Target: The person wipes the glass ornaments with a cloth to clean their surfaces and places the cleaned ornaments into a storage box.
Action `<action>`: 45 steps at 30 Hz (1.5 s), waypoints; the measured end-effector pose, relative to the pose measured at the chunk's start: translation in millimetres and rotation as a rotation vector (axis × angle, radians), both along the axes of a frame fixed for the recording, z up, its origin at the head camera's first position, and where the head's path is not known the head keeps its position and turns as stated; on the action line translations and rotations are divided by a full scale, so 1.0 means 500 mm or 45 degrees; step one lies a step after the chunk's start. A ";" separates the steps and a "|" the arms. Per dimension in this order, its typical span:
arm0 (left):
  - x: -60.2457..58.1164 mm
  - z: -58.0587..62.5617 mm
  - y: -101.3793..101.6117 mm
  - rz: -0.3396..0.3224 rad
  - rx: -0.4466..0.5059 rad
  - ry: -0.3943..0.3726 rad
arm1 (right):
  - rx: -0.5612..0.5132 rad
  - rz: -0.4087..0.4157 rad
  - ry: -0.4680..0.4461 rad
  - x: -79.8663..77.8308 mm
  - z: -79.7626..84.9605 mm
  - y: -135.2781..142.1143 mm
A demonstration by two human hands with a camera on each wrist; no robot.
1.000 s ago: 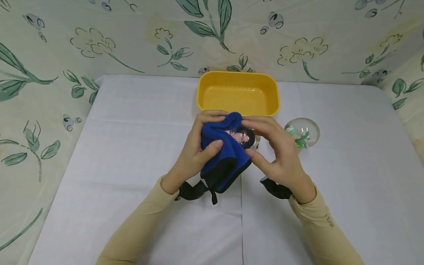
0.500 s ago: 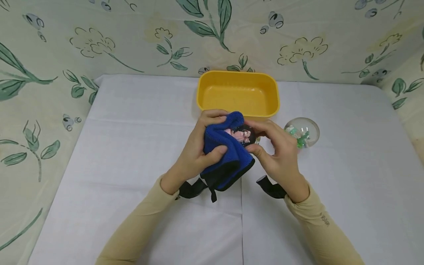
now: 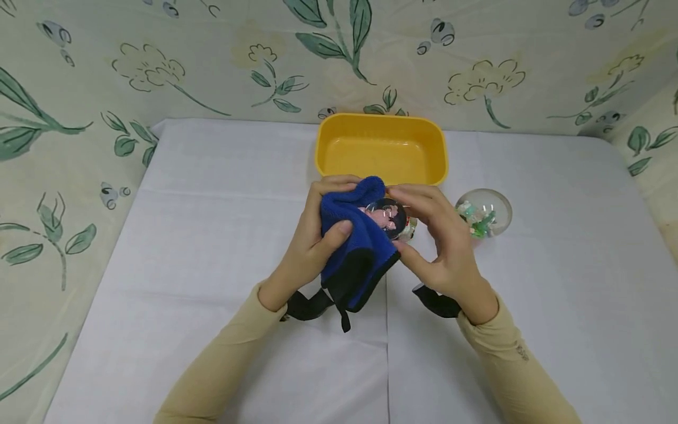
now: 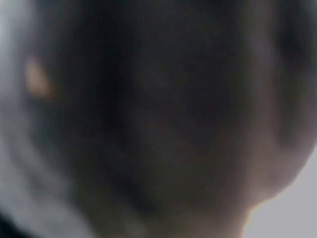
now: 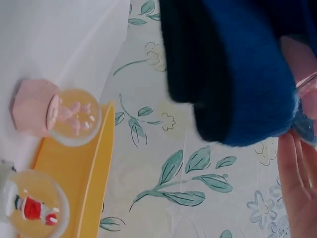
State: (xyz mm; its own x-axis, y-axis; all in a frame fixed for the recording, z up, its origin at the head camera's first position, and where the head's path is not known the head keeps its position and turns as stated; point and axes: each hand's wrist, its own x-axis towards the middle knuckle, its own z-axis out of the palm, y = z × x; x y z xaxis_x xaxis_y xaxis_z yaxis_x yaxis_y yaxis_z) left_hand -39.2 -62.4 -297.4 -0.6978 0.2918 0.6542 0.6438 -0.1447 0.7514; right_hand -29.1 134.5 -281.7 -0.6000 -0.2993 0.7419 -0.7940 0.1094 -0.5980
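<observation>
A small snow globe (image 3: 386, 218) with a pink figure inside is partly wrapped in a blue cloth (image 3: 352, 241) with black edging. My left hand (image 3: 318, 232) grips the cloth around the globe, thumb pressing on its front. From the other side, the thumb and fingers of my right hand (image 3: 442, 235) curve round the exposed glass and the cloth's edge. In the right wrist view, fingers (image 5: 297, 163) lie right at the clear dome, below a pink base (image 5: 299, 59). The cloth hides part of the globe. The left wrist view is dark and blurred.
A yellow basin (image 3: 381, 121) stands behind the hands. To the right sits a snow globe with green inside (image 3: 495, 206). Another globe, with a red figure (image 5: 34, 208), is partly hidden behind my right hand in the head view. White cloth (image 3: 212, 206) covers the table.
My right hand closed in on the globe, then its thumb and fingers spread slightly again. The cloth and globe shifted a little right, then back left.
</observation>
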 end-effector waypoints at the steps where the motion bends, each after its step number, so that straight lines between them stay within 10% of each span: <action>1: -0.001 0.000 -0.002 -0.004 0.017 -0.017 | 0.006 0.014 0.027 0.000 0.001 0.001; 7: -0.002 0.003 -0.004 -0.030 -0.037 0.024 | -0.034 -0.084 0.097 0.003 0.002 0.000; 16: -0.004 0.001 0.000 0.027 -0.245 0.303 | 0.024 -0.229 -0.137 0.007 -0.001 0.005; 32: 0.002 0.002 -0.005 -0.043 -0.001 -0.018 | 0.108 -0.008 -0.002 0.007 0.018 0.012; 45: 0.002 0.008 0.003 0.065 -0.180 0.309 | 0.058 -0.258 -0.095 0.018 0.007 0.002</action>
State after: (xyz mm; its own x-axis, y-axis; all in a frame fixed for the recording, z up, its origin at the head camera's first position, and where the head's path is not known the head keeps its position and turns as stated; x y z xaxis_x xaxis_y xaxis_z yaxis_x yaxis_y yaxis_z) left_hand -38.3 -60.8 -293.2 -0.5417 0.3606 0.7593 0.8113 -0.0122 0.5846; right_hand -19.9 135.4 -278.2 -0.7040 -0.1991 0.6818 -0.7068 0.2904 -0.6451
